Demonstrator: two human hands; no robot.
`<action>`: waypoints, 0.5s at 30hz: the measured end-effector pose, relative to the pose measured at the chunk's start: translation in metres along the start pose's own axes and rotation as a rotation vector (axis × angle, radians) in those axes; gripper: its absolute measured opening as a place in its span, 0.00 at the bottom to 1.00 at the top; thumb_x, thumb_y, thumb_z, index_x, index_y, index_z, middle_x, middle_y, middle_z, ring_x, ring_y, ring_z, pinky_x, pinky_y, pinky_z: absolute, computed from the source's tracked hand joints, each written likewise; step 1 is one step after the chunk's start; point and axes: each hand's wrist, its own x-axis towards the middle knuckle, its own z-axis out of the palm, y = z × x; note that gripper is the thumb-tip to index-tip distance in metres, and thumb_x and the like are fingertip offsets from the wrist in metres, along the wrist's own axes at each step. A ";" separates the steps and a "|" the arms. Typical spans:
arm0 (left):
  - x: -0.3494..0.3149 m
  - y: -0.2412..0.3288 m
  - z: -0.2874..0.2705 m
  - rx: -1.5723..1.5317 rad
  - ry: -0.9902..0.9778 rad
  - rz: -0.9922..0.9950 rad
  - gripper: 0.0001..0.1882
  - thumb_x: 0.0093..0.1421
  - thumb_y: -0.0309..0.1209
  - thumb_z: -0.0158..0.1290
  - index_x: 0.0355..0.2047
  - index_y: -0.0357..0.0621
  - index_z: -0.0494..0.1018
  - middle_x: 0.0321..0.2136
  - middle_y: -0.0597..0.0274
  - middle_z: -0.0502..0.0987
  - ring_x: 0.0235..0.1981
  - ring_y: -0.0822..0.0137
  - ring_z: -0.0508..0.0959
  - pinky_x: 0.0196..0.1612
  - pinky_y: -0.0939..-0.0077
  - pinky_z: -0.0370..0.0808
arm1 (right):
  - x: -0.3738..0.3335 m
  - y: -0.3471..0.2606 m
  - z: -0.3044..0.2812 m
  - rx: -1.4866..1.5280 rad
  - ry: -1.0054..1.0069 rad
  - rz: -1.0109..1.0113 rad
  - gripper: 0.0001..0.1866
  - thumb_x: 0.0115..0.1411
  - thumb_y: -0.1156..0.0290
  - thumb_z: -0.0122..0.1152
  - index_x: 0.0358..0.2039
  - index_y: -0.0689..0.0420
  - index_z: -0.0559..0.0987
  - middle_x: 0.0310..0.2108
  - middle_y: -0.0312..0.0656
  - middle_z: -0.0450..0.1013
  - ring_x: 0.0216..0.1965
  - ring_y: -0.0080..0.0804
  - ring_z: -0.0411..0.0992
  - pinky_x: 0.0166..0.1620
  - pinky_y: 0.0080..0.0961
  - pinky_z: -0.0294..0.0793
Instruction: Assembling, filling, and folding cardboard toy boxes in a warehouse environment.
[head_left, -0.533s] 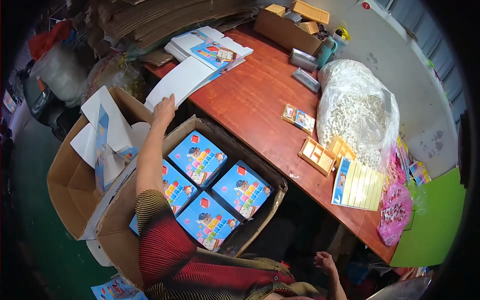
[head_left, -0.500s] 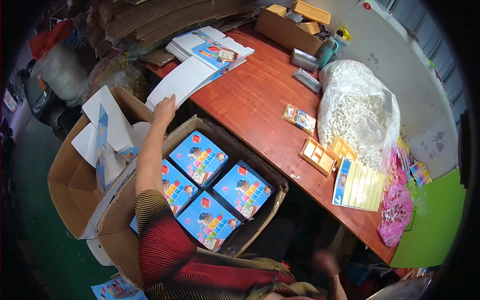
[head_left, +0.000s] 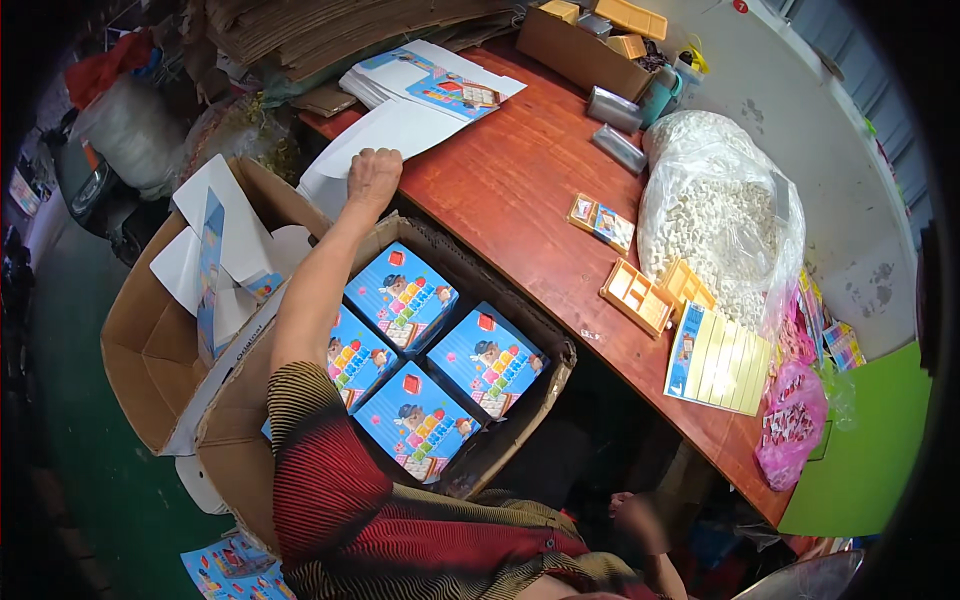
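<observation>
My left hand [head_left: 375, 178] is closed on the near edge of a white card box blank [head_left: 425, 128], whose printed side is mostly turned away. The blank lies partly over a stack of flat printed box blanks [head_left: 375, 85] at the table's far left corner. Below my left forearm stands an open brown carton [head_left: 562, 385] with several blue printed boxes [head_left: 418, 420] inside. My right hand [head_left: 638, 522] hangs low near the table's front edge, blurred, with its fingers unclear.
Left of the carton, another open carton [head_left: 140, 370] holds loose white card pieces. The red-brown table [head_left: 520, 190] bears a clear bag of small white pieces [head_left: 715, 220], orange compartment trays [head_left: 637, 297], a striped yellow card [head_left: 720, 360] and a pink bag [head_left: 792, 425]. Folded cardboard [head_left: 330, 40] is piled behind.
My left hand has moved right and slightly up, its fingers now curled in. The top card blank has shifted right with it. My right hand has moved slightly left.
</observation>
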 end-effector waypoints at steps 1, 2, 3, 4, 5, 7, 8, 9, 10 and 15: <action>-0.001 0.003 -0.004 0.003 -0.001 0.002 0.06 0.44 0.28 0.47 0.15 0.43 0.71 0.17 0.56 0.73 0.22 0.62 0.73 0.23 0.74 0.71 | 0.001 -0.001 0.002 -0.033 0.003 -0.016 0.13 0.55 0.67 0.50 0.38 0.61 0.69 0.26 0.36 0.69 0.25 0.24 0.68 0.29 0.21 0.68; -0.004 0.005 -0.008 -0.094 -0.062 0.032 0.05 0.44 0.28 0.46 0.15 0.44 0.71 0.17 0.58 0.73 0.22 0.62 0.73 0.24 0.74 0.71 | 0.002 -0.002 0.004 -0.065 0.005 -0.035 0.13 0.55 0.67 0.50 0.38 0.61 0.69 0.26 0.36 0.69 0.25 0.24 0.68 0.29 0.21 0.67; -0.007 0.013 -0.008 -0.204 -0.125 0.068 0.05 0.45 0.28 0.46 0.15 0.45 0.71 0.17 0.59 0.73 0.23 0.62 0.73 0.25 0.74 0.71 | 0.000 0.000 0.006 -0.060 0.009 -0.028 0.13 0.55 0.67 0.50 0.38 0.61 0.69 0.26 0.36 0.69 0.25 0.24 0.68 0.29 0.21 0.67; -0.010 0.019 -0.006 -0.189 -0.198 0.086 0.04 0.45 0.28 0.45 0.17 0.46 0.70 0.19 0.61 0.73 0.23 0.62 0.73 0.26 0.73 0.71 | -0.001 0.000 0.009 -0.079 -0.006 -0.030 0.13 0.55 0.67 0.50 0.38 0.61 0.69 0.26 0.37 0.69 0.26 0.25 0.68 0.29 0.22 0.68; -0.013 0.021 -0.006 -0.192 -0.197 0.091 0.04 0.45 0.28 0.45 0.17 0.46 0.70 0.19 0.61 0.73 0.23 0.62 0.73 0.26 0.73 0.71 | -0.002 0.000 0.012 -0.100 -0.021 -0.034 0.14 0.55 0.66 0.50 0.38 0.61 0.70 0.26 0.37 0.70 0.26 0.26 0.68 0.29 0.22 0.68; -0.015 0.029 -0.019 -0.081 -0.085 0.034 0.03 0.46 0.28 0.45 0.19 0.47 0.68 0.20 0.62 0.72 0.24 0.63 0.73 0.25 0.73 0.71 | -0.011 -0.010 0.020 -0.428 -0.017 -0.220 0.14 0.55 0.65 0.50 0.37 0.61 0.70 0.26 0.40 0.70 0.26 0.27 0.68 0.30 0.23 0.67; -0.018 0.030 -0.029 -0.073 -0.025 -0.038 0.02 0.46 0.27 0.44 0.20 0.47 0.66 0.20 0.63 0.70 0.24 0.63 0.73 0.25 0.72 0.70 | -0.017 -0.020 0.025 -0.763 -0.018 -0.409 0.14 0.54 0.64 0.50 0.36 0.61 0.71 0.25 0.42 0.70 0.27 0.27 0.68 0.31 0.23 0.66; -0.016 0.037 -0.042 -0.086 -0.021 -0.021 0.02 0.46 0.27 0.44 0.20 0.47 0.66 0.20 0.63 0.70 0.24 0.63 0.73 0.25 0.72 0.70 | -0.025 -0.036 0.032 -0.729 -0.100 -0.489 0.15 0.54 0.64 0.50 0.37 0.61 0.71 0.27 0.44 0.70 0.28 0.27 0.68 0.33 0.23 0.66; -0.017 0.042 -0.058 -0.098 0.056 -0.067 0.02 0.46 0.26 0.44 0.20 0.48 0.65 0.20 0.63 0.69 0.23 0.63 0.72 0.24 0.72 0.70 | -0.031 -0.059 0.041 -0.693 -0.185 -0.576 0.15 0.54 0.63 0.51 0.38 0.61 0.71 0.29 0.46 0.70 0.30 0.28 0.69 0.35 0.24 0.67; -0.055 0.067 -0.125 -0.248 0.193 -0.215 0.01 0.48 0.23 0.45 0.22 0.42 0.63 0.20 0.58 0.67 0.25 0.57 0.68 0.26 0.66 0.66 | -0.030 -0.195 0.080 0.166 -0.550 -0.844 0.31 0.54 0.54 0.49 0.53 0.58 0.56 0.39 0.40 0.66 0.39 0.26 0.65 0.42 0.24 0.65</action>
